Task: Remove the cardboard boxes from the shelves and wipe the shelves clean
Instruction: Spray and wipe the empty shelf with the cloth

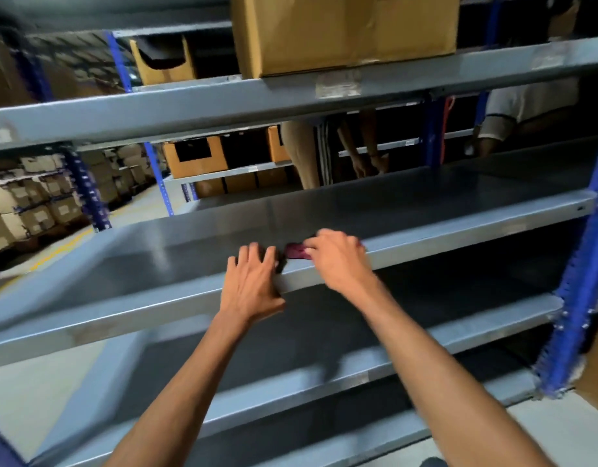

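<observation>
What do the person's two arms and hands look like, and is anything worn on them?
Both forearms are bare as far as the picture shows; no sleeve reaches into view. The left hand and the right hand wear no gloves. I see no watch, bracelet or ring on either wrist or on the fingers, though motion blur softens fine detail.
</observation>
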Action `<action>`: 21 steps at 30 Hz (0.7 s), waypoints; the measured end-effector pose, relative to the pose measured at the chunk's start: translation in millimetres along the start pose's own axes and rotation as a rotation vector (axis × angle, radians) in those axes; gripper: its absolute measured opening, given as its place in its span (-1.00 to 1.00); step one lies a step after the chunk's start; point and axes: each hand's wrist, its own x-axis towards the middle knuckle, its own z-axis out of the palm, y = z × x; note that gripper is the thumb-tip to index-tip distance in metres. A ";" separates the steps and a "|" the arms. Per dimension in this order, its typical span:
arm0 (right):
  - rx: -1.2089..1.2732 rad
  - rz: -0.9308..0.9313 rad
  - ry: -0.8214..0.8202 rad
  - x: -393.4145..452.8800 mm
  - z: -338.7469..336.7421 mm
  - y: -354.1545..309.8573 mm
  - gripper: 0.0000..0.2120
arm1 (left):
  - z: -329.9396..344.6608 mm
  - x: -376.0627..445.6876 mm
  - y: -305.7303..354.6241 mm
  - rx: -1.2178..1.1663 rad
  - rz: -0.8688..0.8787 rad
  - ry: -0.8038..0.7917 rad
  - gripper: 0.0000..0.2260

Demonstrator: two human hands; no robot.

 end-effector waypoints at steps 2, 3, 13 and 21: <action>-0.022 -0.015 0.001 4.5 5.3 -6.4 -0.80 | 2.3 10.9 19.8 0.001 -0.052 0.006 -0.37; 0.029 -0.042 -0.003 3.0 5.8 -6.5 -0.79 | 3.2 12.7 25.5 -0.008 -0.076 0.034 -0.40; 0.128 0.049 -0.115 14.9 -25.0 70.6 -0.77 | 10.0 2.5 32.6 -0.095 -0.075 0.190 -0.49; 0.185 -0.085 -0.128 -4.3 -35.7 108.5 -0.74 | 12.6 0.1 34.6 -0.112 -0.085 0.203 -0.57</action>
